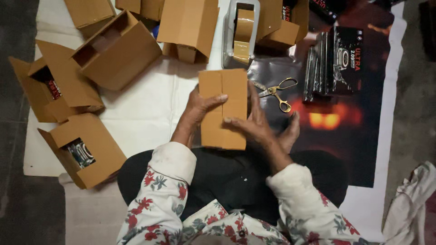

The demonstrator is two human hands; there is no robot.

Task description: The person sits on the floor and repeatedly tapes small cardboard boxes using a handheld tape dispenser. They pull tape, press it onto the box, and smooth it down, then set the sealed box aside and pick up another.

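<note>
I hold a small brown cardboard box (223,109) upright in front of me, its two top flaps folded shut with the seam running down the middle. My left hand (198,109) grips its left side, thumb lying across the flap. My right hand (259,124) presses on the right side, fingers across the lower flap. Both sleeves are white with red flowers. Just beyond the box stands a grey tape dispenser (240,31) with a roll of brown tape. Gold-handled scissors (275,92) lie to the right of the box.
Several open cardboard boxes (116,52) lie to the left and far side on a white sheet (145,113); one (84,149) shows a dark packet inside. A stack of black packets (334,63) stands on a dark poster at right. A pale cloth (411,204) lies at the right edge.
</note>
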